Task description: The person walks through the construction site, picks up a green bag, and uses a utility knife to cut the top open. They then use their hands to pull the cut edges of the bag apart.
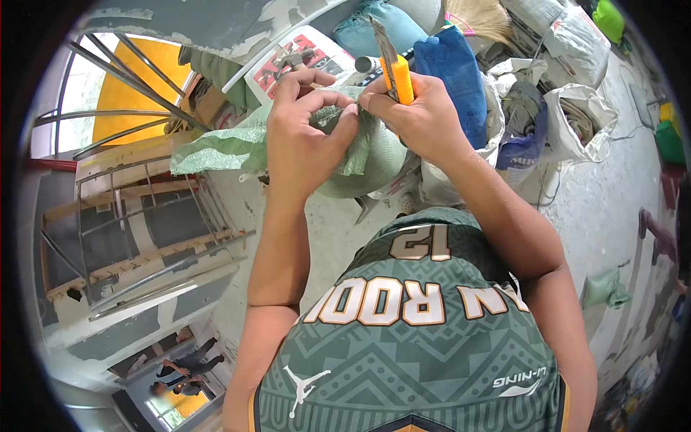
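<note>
A full, light green woven sack (385, 162) stands in front of me, its gathered top flaring out to the left. At the sack's neck, the thumb and index finger of my left hand (309, 119) pinch close to the gathered fabric; what exactly lies between the tips is too small to see. My right hand (421, 115) is closed around a yellow utility knife (400, 79), its blade out and pointing up and away. The right thumb and fingertip also press at the sack's neck, almost touching the left fingertips.
Behind the sack sit a white printed bucket (299, 61), a light blue sack (378, 29) and a dark blue bag (450, 79). Open white sacks (586, 122) and a straw broom (479, 18) are to the right. Metal frames (137, 209) stand left. People (183, 374) are in the distance.
</note>
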A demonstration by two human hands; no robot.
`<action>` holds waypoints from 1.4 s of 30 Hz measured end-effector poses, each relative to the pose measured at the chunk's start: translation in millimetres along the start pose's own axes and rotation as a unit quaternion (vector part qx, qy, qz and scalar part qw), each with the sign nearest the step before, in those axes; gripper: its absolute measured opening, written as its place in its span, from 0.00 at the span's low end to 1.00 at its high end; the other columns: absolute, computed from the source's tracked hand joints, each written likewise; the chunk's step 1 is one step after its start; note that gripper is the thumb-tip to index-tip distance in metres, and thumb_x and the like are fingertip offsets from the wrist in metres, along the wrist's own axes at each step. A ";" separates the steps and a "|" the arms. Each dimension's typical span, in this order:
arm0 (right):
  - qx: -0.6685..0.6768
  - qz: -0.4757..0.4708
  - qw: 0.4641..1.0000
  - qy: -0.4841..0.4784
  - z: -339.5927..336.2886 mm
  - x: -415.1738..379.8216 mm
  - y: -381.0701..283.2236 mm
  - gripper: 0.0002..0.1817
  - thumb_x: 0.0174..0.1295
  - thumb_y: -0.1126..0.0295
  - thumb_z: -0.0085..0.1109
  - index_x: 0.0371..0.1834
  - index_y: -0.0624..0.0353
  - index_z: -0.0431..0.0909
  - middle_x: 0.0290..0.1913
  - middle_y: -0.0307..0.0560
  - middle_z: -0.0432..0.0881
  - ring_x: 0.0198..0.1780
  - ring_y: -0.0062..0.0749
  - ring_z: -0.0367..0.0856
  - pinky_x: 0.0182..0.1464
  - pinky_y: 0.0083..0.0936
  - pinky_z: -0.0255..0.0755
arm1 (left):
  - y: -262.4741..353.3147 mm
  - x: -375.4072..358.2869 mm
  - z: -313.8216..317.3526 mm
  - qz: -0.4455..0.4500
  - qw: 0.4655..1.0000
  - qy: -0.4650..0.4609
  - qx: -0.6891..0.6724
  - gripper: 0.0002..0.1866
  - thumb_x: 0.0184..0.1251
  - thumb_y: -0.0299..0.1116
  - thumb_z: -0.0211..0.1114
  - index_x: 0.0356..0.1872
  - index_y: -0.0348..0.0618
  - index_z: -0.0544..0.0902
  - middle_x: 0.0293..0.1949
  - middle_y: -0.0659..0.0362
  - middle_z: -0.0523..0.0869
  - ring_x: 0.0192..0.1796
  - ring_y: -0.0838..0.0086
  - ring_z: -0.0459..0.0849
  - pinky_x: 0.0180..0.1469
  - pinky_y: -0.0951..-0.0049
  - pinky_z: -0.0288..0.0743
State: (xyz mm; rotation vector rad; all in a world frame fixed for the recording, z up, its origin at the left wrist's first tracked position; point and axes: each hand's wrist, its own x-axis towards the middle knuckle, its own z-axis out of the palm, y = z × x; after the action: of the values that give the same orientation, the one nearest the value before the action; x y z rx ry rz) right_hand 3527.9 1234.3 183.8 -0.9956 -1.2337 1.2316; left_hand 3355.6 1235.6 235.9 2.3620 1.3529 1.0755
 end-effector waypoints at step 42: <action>-0.001 -0.061 0.997 0.037 1.2 -6.8 11.1 0.10 0.60 0.65 0.67 0.38 0.61 0.83 0.27 0.40 0.81 0.30 0.22 0.77 0.37 0.22 0.72 | 6.5 -3.6 0.4 -0.018 0.999 -0.039 0.028 0.16 0.48 0.29 0.75 0.40 0.36 0.87 0.44 0.54 0.85 0.45 0.61 0.85 0.49 0.67 0.80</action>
State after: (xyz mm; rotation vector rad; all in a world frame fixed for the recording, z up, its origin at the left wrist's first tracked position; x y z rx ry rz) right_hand 3525.9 1228.7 172.1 -0.9457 -1.2203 1.0901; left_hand 3359.0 1229.2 237.1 2.3820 1.4108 0.9366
